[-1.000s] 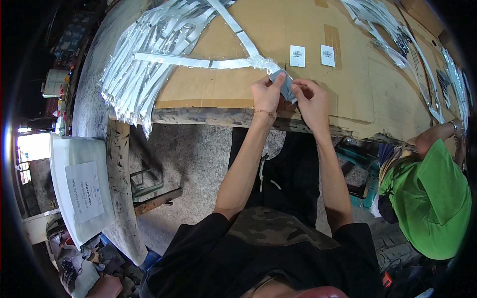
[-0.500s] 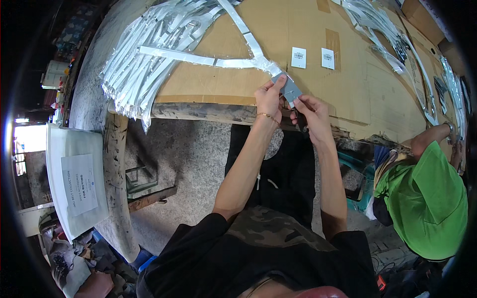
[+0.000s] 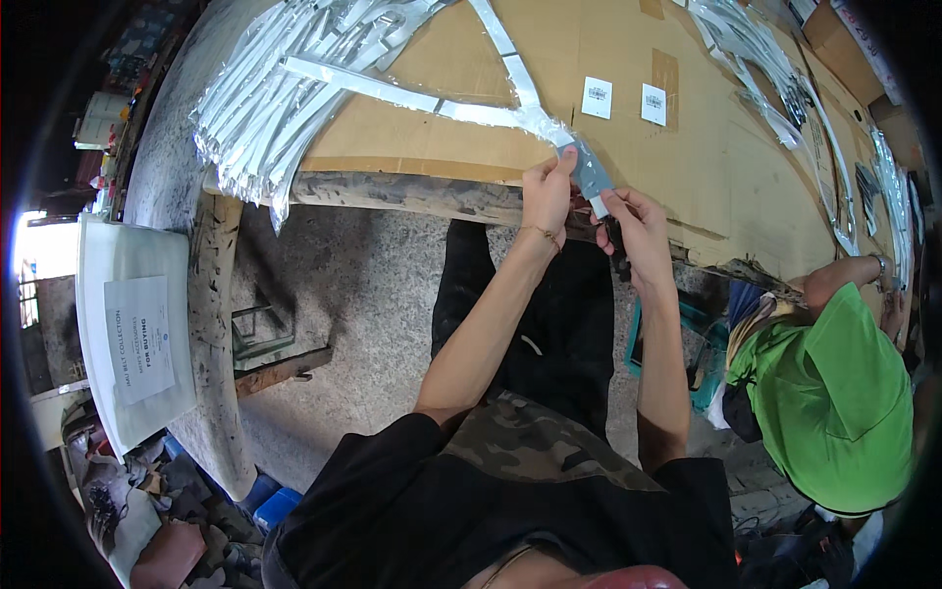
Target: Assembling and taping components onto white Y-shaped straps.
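Compared with one second ago, the right hand point(image 3: 636, 231) has moved from the right side of the grey tag point(image 3: 591, 175) down to its near end. This tag is now above the near edge of the cardboard sheet point(image 3: 442, 152), and its near end shows white. The left hand point(image 3: 546, 201) is closed on the tag's left side, with the thumb lying on top. The right hand is closed also, pinching the near right corner between thumb and fingers; a dark item point(image 3: 618, 240) shows below it, but I cannot tell if it is held. From the far end of the tag, two white strips in clear plastic point(image 3: 530, 116) spread as a Y, one going to the left, the other going far. Right of them, two white labels point(image 3: 597, 98) lie side by side, apart from the hands. On the left is a large bundle of plastic-wrapped strips point(image 3: 265, 108), and at the far right a smaller bundle point(image 3: 760, 54). Beyond the table's left side stands a white bin point(image 3: 147, 250) with a printed paper point(image 3: 137, 339). On the right, a co-worker in a green shirt point(image 3: 824, 393) has one arm over the cardboard.
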Demonstrator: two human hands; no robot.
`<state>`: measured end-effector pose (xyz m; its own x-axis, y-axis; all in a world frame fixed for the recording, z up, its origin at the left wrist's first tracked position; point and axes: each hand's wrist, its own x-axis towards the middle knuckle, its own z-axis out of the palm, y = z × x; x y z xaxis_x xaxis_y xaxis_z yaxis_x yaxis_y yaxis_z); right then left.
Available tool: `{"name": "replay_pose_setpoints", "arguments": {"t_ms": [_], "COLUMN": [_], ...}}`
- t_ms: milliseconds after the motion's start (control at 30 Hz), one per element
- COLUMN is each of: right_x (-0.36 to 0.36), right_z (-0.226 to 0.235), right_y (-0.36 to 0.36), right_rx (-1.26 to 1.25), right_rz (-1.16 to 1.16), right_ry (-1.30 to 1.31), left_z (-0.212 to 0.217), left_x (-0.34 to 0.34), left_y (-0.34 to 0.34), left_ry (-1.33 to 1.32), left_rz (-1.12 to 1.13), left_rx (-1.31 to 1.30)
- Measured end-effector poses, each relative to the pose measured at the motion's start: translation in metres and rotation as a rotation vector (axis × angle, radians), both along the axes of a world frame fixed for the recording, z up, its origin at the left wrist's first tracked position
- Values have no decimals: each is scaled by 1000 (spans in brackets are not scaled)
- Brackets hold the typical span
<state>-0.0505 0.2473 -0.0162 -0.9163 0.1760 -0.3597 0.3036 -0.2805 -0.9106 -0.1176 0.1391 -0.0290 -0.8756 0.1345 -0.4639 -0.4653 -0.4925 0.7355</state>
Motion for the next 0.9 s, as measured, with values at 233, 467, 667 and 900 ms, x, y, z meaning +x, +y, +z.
{"name": "replay_pose_setpoints", "arguments": {"t_ms": [233, 467, 667, 900], "right_x": [9, 17, 18, 28], "right_z": [5, 6, 4, 8], "right_y": [12, 20, 19, 14], "right_rx": [115, 131, -157, 95], "right_rz": [34, 126, -17, -46], "right_ry": [-23, -115, -46, -80], "left_z": [-3, -14, -16, -11], "left_x": [22, 14, 30, 40], "left_y": [1, -16, -4, -4], "left_ry": [83, 15, 92, -23], "left_rz": [-136, -141, -346, -102], "left_rx": [-35, -59, -13, 86]}}
